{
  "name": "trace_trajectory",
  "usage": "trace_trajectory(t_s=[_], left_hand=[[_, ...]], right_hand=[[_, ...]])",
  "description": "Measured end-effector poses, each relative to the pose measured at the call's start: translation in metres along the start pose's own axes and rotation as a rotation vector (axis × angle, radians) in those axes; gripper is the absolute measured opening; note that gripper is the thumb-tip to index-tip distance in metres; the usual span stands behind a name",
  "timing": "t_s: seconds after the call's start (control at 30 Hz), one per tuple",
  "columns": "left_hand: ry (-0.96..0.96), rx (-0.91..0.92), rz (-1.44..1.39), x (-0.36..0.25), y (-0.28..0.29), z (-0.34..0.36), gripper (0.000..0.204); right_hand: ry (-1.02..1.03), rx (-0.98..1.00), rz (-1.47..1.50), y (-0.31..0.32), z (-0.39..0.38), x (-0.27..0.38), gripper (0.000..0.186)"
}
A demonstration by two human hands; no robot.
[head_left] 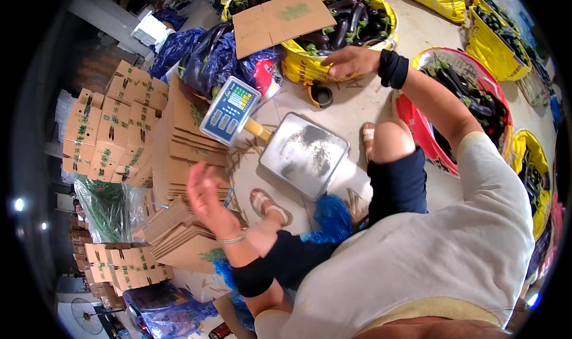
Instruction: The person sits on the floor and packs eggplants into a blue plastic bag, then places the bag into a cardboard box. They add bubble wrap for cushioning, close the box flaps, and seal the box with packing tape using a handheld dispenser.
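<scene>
My right hand (353, 61) reaches out to the near rim of a large yellow-lined basket (307, 66) heaped with dark purple eggplants (351, 20). Its fingers are stretched and apart; whether they touch the rim I cannot tell. My left hand (208, 197) is raised beside a stack of flattened cardboard boxes (179, 223), fingers loosely spread and a little blurred, with nothing in them. Between my hands, on the floor, stands a platform scale (305, 154) with a bare, dusty metal plate. Its display and keypad unit (231, 110) tilts up at the left.
A flat cardboard piece (283, 22) lies across the baskets. Another eggplant basket, lined red (424, 127), is by my right arm. Packed cartons (110, 130) are piled at the left. A tape roll (322, 96) and a blue plastic bag (330, 220) lie near the scale.
</scene>
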State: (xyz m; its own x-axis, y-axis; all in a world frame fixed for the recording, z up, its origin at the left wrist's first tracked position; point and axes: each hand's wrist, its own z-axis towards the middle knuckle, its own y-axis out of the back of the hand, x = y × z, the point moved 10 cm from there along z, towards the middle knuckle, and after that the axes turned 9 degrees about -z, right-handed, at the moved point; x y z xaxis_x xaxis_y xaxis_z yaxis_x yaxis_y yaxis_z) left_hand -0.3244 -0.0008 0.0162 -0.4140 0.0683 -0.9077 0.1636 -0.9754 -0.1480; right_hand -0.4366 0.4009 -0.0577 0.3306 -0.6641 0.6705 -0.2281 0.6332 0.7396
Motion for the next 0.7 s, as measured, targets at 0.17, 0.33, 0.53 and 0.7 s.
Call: trace_trajectory(t_s=[0.17,0.33,0.53,0.7], left_hand=[[0.398,0.637,0.099,0.111,-0.070,-0.007,0.033],[0.098,1.203,0.837,0.132,-0.125,-0.057,0.046],[0.176,1.362,0.674,0.125,-0.140,-0.084,0.055],[0.169,1.249,0.928,0.136,-0.117,-0.074,0.055]], right_hand=[[-0.563,-0.292,1.044,-0.005,0.071,-0.157,0.033],[-0.651,-0.544,1.348,-0.064,0.174,-0.226,0.028],[-0.589,-0.579,1.661,-0.109,0.298,-0.244,0.047],[-0.476,-0.624,1.643,-0.094,0.326,-0.241,0.034]])
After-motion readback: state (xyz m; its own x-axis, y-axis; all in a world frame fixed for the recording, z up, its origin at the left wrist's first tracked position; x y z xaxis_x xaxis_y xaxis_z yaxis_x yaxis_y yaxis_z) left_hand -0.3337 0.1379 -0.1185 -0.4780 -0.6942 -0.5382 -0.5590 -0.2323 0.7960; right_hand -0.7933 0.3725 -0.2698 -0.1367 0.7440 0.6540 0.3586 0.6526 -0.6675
